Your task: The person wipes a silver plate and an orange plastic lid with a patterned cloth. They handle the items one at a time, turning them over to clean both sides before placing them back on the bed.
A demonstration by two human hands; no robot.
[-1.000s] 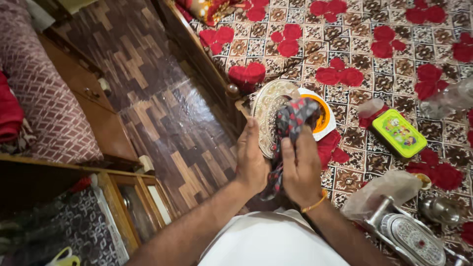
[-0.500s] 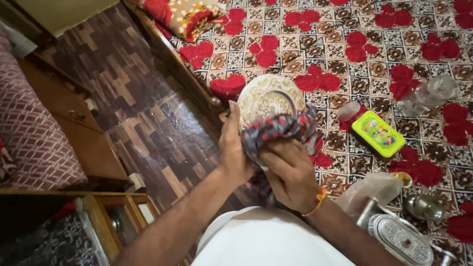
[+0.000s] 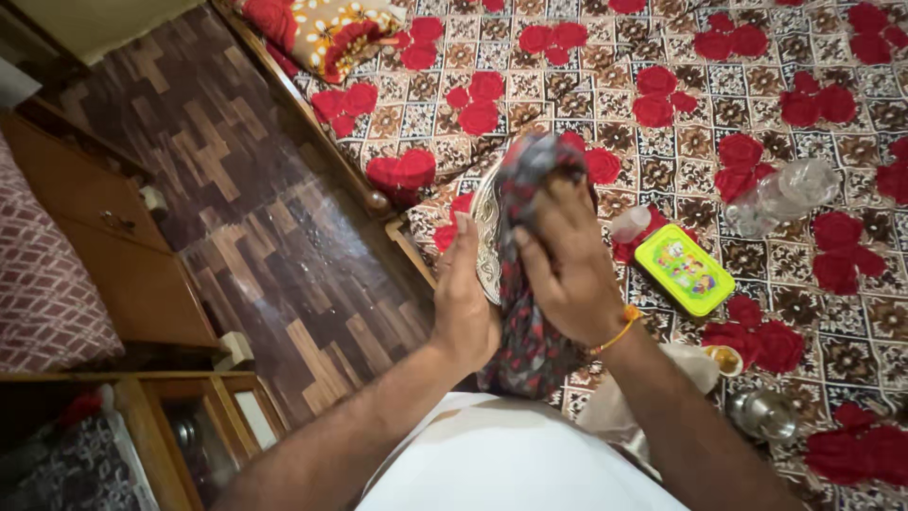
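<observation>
- The left hand (image 3: 463,298), near the middle of the frame, stands edge-on with fingers straight and together, flat against the back of a round embossed silver-coloured metal plate (image 3: 486,232).
- That plate now stands nearly on edge, only a thin strip of rim showing; half a second ago its patterned face was turned up toward the camera.
- The right hand (image 3: 565,270) is closed around a dark cloth with red and grey patches (image 3: 523,322), pressing it onto the plate's face. The cloth has moved from the lower rim to cover almost the whole face, its tail hanging down toward the white garment (image 3: 515,468) at the bottom.
- To my eye the wiping has moved to a new part of the plate, so the rubbing is mid-way, not finished.
- Right of the hands, on the bedspread with red flowers (image 3: 662,85), lie a lime-green rectangular box (image 3: 684,270) and a clear plastic bottle (image 3: 785,194).
- The brown patterned floor (image 3: 236,180) fills the upper left.
</observation>
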